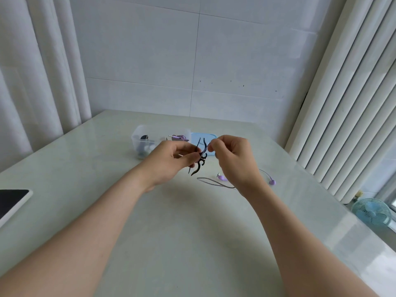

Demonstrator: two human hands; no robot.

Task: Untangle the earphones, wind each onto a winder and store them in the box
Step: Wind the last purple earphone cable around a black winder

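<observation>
A: What do the hands hold?

B: The left hand (171,161) pinches a dark, squiggly winder (200,161) between thumb and fingers, above the table (171,232). The right hand (233,159) pinches the purple cord (214,182) at the winder's top; its fingers are pressed together on it.

A: Which way does the winder run?

B: Its long axis goes roughly from 1 o'clock down to 7 o'clock, prongs curling off both ends. The cord meets it from 3 o'clock, so the right hand is the nearer one for feeding wraps, while the left steadies.

A: And the rest of the earphone?

B: The slack cord loops limply on the glossy table beneath the right wrist, at about 5 o'clock from the winder. Two smooth lilac buds (272,182) lie by it, one partly hidden.

A: The box?

B: The clear plastic box (139,142) sits at 11 o'clock from the hands, with a wound purple set seemingly inside, though that is hard to tell. A pale blue lid (196,137) lies beside it.
</observation>
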